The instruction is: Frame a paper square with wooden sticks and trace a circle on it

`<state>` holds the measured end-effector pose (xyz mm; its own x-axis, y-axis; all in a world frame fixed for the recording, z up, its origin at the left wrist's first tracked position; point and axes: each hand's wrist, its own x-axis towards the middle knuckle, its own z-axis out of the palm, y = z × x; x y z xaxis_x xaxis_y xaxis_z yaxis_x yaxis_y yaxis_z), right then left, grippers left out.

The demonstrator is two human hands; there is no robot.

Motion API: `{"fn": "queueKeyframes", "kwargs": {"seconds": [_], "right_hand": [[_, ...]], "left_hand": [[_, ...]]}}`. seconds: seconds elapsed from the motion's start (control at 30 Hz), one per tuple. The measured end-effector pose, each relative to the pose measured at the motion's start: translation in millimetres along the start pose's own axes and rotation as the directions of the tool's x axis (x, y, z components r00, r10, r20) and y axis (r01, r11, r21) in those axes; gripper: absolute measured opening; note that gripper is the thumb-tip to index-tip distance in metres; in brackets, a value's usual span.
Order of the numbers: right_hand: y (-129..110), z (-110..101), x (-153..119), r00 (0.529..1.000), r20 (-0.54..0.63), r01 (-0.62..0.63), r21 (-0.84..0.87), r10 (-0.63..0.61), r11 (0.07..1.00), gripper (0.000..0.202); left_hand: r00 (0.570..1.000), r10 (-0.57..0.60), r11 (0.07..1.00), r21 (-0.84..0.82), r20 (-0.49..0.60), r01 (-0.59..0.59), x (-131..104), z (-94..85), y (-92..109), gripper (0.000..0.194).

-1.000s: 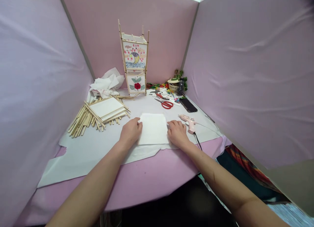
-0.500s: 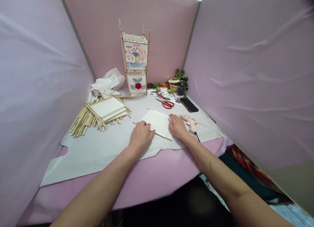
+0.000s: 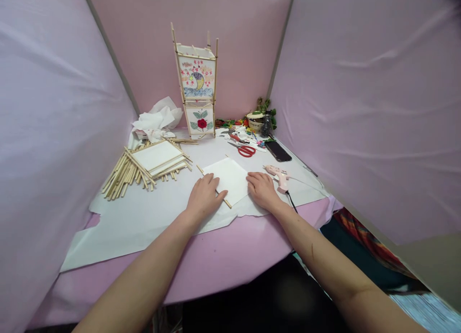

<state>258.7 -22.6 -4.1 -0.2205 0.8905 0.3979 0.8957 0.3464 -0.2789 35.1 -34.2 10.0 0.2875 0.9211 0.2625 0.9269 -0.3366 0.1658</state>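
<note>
left hand (image 3: 206, 194) — on stick-edged white panel (image 3: 233, 179)

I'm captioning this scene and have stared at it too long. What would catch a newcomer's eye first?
Probably the tall stick-framed tower at the back of the table, with its moon picture above a red rose. Next, perhaps, the plain white panel at the front, between the left hand and right hand, and the red-handled scissors beyond it.

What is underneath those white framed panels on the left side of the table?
Beneath the white framed panels is a pile of thin sticks, their ends poking out. Whatever lies under the middle is covered, so I can't tell.
</note>
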Motion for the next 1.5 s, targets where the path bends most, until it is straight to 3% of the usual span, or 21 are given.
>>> {"fn": "queueKeyframes", "kwargs": {"seconds": [0.1,0.17,0.23,0.3,0.4,0.47,0.6,0.73,0.83,0.93,0.97,1.0,1.03,1.1,1.17,1.23,1.5], "right_hand": [[8,-11,-9,0.997,-0.081,-0.005,0.008,0.006,1.0,0.036],[23,-22,-19,0.975,-0.219,-0.028,0.043,0.037,0.999,0.037],[44,-34,-31,0.934,-0.322,-0.14,0.076,0.157,0.987,0.035],[65,-44,-41,0.875,-0.337,-0.337,0.092,0.348,0.937,0.039],[84,-51,-42,0.806,-0.145,-0.571,0.064,0.574,0.818,0.051],[87,-50,-33,0.751,0.016,-0.66,0.061,0.66,0.749,0.054],[83,-45,-8,0.697,0.095,-0.717,0.1,0.711,0.69,0.038],[75,-52,-2,0.678,0.175,-0.734,0.21,0.714,0.645,0.016],[58,-63,-12,0.696,0.253,-0.712,0.366,0.672,0.599,0.026],[31,-72,-27,0.753,0.347,-0.649,0.531,0.559,0.545,0.039],[21,-74,-32,0.777,0.392,-0.622,0.595,0.493,0.509,0.041],[12,-76,-37,0.799,0.444,-0.59,0.71,0.404,0.386,0.048],[4,-76,-42,0.806,0.49,-0.581,0.763,0.334,0.283,0.053],[-9,-76,-51,0.803,0.55,-0.59,0.787,0.228,0.178,0.055],[-18,-72,-57,0.792,0.585,-0.611,0.765,0.175,0.205,0.044],[-23,-67,-60,0.785,0.596,-0.617,0.726,0.172,0.303,0.033],[-37,-44,-60,0.813,0.54,-0.522,0.513,0.216,0.682,0.049]], "left_hand": [[0.999,-0.005,1.0,-0.018,0.038,0.005,0,2.2,-1,0.041],[0.998,-0.01,0.999,-0.031,0.057,0.012,1,3.8,-4,0.043],[0.997,-0.009,0.999,-0.043,0.075,0.013,2,5.0,-6,0.045],[0.996,-0.009,0.999,-0.051,0.094,0.014,3,5.7,-7,0.047],[0.993,-0.008,0.999,-0.05,0.117,0.014,2,5.7,-6,0.049],[0.992,-0.003,0.999,-0.042,0.126,0.008,2,5.1,-6,0.05],[0.992,0.011,1.0,-0.027,0.128,-0.008,1,3.9,-5,0.049],[0.993,0.007,1.0,-0.027,0.116,-0.004,1,4.2,-5,0.048],[0.994,0.006,0.999,-0.039,0.111,-0.001,1,4.8,-5,0.047],[0.994,0.003,0.999,-0.05,0.11,0.003,1,4.8,-5,0.047],[0.994,0.002,0.999,-0.052,0.111,0.004,1,4.8,-5,0.047],[0.994,0.003,0.999,-0.054,0.111,0.003,1,4.8,-5,0.046],[0.994,0.003,0.999,-0.054,0.112,0.003,1,4.8,-6,0.046],[0.993,0.005,0.999,-0.054,0.115,0.001,2,5.1,-6,0.046],[0.993,0.01,0.998,-0.056,0.121,-0.003,2,5.4,-8,0.046],[0.992,0.017,0.998,-0.058,0.126,-0.01,3,5.6,-9,0.047],[0.994,0.008,0.998,-0.06,0.112,-0.002,3,5.0,-10,0.049]]}}
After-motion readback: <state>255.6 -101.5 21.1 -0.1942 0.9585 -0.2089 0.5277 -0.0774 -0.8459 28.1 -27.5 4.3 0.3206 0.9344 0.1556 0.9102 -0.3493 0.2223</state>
